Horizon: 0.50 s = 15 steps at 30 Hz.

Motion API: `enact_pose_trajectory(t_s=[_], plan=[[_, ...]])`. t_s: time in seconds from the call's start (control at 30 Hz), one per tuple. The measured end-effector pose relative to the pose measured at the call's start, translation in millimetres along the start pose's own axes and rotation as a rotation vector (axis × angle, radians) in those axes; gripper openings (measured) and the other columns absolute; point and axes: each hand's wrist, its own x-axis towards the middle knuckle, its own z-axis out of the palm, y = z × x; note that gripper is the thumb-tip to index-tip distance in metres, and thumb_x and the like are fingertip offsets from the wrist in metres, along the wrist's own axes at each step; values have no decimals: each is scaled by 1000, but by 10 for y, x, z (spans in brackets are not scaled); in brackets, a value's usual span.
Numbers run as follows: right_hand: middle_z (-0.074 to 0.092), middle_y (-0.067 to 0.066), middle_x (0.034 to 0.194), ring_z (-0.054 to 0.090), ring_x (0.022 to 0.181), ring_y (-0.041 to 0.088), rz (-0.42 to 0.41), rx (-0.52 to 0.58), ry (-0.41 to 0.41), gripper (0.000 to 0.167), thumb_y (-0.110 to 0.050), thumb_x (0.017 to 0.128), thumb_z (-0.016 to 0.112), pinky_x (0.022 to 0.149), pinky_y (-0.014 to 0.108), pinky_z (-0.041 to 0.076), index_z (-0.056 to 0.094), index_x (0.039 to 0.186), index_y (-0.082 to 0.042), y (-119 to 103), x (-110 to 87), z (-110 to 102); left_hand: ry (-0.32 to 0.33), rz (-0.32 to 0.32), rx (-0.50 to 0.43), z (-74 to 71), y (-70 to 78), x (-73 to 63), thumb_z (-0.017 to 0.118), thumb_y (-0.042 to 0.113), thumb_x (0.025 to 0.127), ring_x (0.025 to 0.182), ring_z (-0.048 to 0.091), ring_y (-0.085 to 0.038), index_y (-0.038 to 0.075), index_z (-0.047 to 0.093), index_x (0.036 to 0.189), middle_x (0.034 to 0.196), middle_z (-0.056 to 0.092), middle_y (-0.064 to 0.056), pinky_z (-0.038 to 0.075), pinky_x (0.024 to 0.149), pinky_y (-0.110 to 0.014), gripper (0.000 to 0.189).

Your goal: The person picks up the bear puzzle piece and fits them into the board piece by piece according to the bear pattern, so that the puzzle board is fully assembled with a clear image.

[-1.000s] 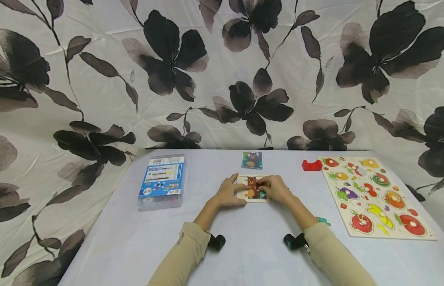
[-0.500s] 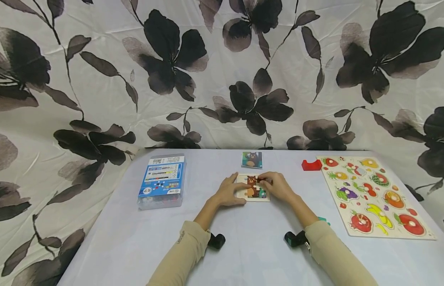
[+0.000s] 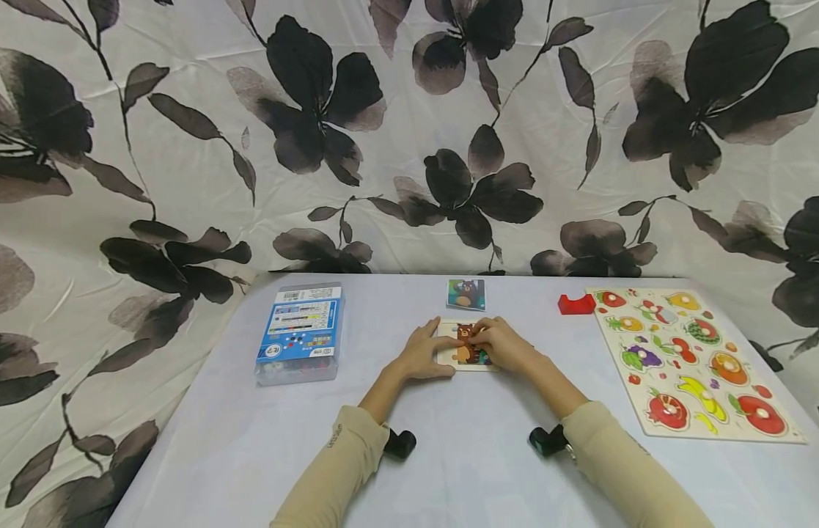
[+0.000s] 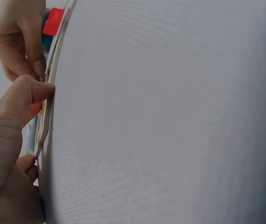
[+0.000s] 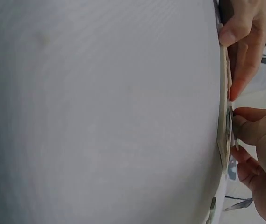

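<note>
A small wooden jigsaw board [image 3: 446, 360] with a brown bear picture [image 3: 465, 336] lies flat on the white table. My left hand [image 3: 420, 355] holds it at the left, thumb [image 4: 43, 90] on the near edge and a finger reaching over the picture. Above the board's right half, my right hand [image 3: 508, 347] pinches a thin jigsaw piece [image 5: 236, 139] between thumb and fingers. That piece looks tilted over the board in the right wrist view; its picture is hidden by the fingers.
Behind the board stands a bear picture card [image 3: 466, 295]. A clear box with a blue label [image 3: 299, 330] is at the left. On the right are a red arch-shaped block [image 3: 576, 304] and a fruit puzzle board [image 3: 699, 367]. A loose piece [image 5: 212, 207] lies beyond the board.
My right hand has shifted slightly left over the board, its fingers now covering more of the picture's right side. The right forearm now hides a teal piece. My left hand stays put.
</note>
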Motion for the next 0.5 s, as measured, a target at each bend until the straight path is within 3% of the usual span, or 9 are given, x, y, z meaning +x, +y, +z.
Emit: enact_pose_trajectory(t_s=[0.13, 0.37, 0.5], plan=[[61, 13, 105, 52, 92, 27, 26, -15, -16, 20, 2, 87, 61, 82, 41, 48, 73, 103, -1, -16, -17, -37, 3, 1, -1, -8, 12, -3, 72, 30, 75, 141, 17, -40, 17, 62, 126, 151, 21, -26, 14, 113, -53, 53], [63, 15, 101, 55, 88, 29, -63, -9, 34, 17, 3, 84, 64, 78, 39, 47, 72, 99, 3, 34, -49, 11, 5, 7, -8, -14, 14, -20, 72, 29, 74, 140, 17, -40, 16, 62, 125, 151, 21, -26, 14, 113, -54, 53], [63, 15, 104, 55, 90, 29, -51, 0, 25, 18, 3, 85, 64, 80, 41, 47, 72, 101, 3, 39, -61, 19, -2, 2, -16, -17, 27, -22, 72, 28, 75, 141, 16, -40, 16, 62, 125, 151, 20, -26, 13, 113, -53, 53]])
